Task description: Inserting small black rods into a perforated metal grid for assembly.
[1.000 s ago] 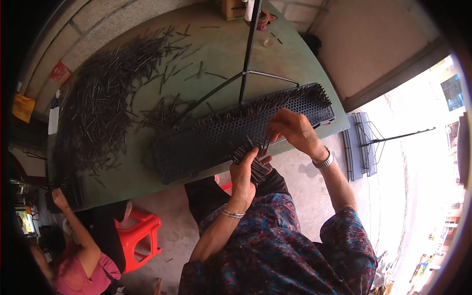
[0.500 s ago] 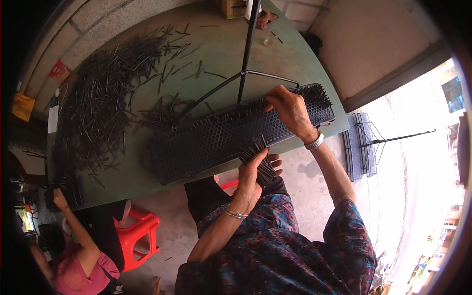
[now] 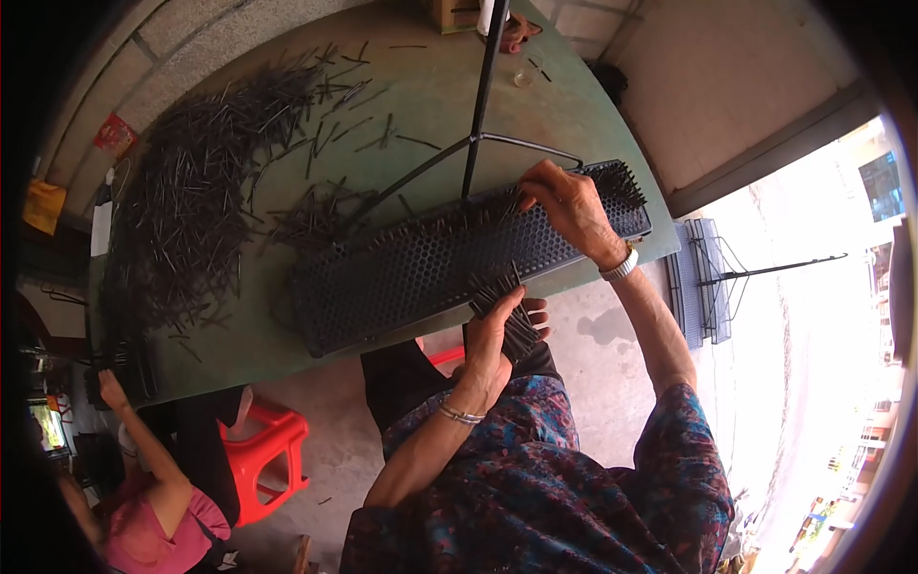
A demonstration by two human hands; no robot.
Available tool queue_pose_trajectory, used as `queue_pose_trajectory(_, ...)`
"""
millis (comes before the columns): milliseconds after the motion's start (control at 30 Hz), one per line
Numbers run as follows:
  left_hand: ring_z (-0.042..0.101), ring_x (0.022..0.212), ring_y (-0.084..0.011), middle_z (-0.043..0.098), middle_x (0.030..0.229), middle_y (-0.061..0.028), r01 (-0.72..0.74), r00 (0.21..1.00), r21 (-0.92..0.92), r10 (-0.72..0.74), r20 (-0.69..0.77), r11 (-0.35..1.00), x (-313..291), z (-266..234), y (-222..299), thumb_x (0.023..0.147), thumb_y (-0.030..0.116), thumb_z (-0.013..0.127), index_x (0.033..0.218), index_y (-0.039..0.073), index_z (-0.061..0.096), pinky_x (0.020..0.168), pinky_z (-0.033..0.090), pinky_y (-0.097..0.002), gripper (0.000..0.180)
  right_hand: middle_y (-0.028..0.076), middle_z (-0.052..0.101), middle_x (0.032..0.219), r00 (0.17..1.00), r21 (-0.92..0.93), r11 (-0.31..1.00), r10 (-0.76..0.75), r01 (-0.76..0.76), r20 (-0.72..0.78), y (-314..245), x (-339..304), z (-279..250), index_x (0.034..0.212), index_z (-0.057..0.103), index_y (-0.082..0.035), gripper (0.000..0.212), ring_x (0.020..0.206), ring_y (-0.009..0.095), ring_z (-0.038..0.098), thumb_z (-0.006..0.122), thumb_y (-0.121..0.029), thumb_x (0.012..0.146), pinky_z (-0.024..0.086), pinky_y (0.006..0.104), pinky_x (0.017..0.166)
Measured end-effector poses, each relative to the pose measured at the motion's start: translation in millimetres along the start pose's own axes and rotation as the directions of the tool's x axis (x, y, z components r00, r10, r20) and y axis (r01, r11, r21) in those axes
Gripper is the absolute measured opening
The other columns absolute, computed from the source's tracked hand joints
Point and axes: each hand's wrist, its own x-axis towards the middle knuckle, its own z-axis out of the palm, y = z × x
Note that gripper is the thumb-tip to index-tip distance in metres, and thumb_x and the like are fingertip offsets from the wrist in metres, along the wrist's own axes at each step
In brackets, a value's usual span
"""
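Observation:
A long dark perforated rack with many round holes lies slantwise along the table's near edge. Thin black sticks stand upright in its right end and along its far side. My left hand is closed round a bundle of black sticks, held at the rack's near edge with the thumb on top. Above the rack's right half, my right hand has its fingers pinched together close to the holes; what they hold is too small to make out. A black metal hanger rod with slanting arms joins the rack's far side.
A big heap of loose black sticks covers the left of the green table, with a smaller pile behind the rack. At lower left sits a co-worker in pink, beside a red stool. Another rack is at right.
My right hand has shifted slightly right and nearer to me, its fingertips still over the rack. The left hand stays nearly in place with the bundle.

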Motion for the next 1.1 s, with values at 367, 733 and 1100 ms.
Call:
queue_pose_trajectory(367, 0.067, 0.078, -0.0225, 0.068, 0.091, -0.0125, -0.025, 1.000, -0.012, 0.025, -0.001, 1.000, -2, 4, 6, 0.092, 0.022, 0.064, 0.100, 0.007, 0.061, 0.068, 0.059, -0.0394, 0.018, 0.010, 0.067, 0.077, 0.993, -0.001, 0.996, -0.089, 0.090, 0.079, -1, 2, -9, 0.095, 0.059, 0.000, 0.007, 0.073, 0.021, 0.069, 0.059, -0.007, 0.092, 0.052, 0.0316, 0.066)
queue_pose_trajectory(733, 0.066, 0.071, -0.0202, 0.066, 0.080, -0.0093, -0.068, 0.997, 0.009, 0.068, -0.035, 0.998, 0, 1, 4, 0.090, 0.020, 0.065, 0.096, 0.006, 0.062, 0.062, 0.058, -0.0371, 0.016, 0.010, 0.067, 0.084, 0.981, 0.040, 0.993, -0.112, 0.107, 0.156, 5, 2, -7, 0.096, 0.063, -0.002, 0.009, 0.078, 0.022, 0.069, 0.062, -0.008, 0.090, 0.053, 0.0314, 0.068)
queue_pose_trajectory(1100, 0.066, 0.069, -0.0198, 0.066, 0.080, -0.0092, -0.097, 0.993, 0.008, 0.098, -0.060, 0.995, -2, 1, 8, 0.090, 0.018, 0.065, 0.096, 0.005, 0.064, 0.060, 0.057, -0.0345, 0.015, 0.011, 0.065, 0.098, 0.974, -0.246, 0.943, -0.225, 0.223, 0.021, -2, -23, 7, 0.101, 0.070, -0.006, 0.022, 0.078, 0.029, 0.063, 0.070, -0.018, 0.084, 0.052, 0.0382, 0.068)
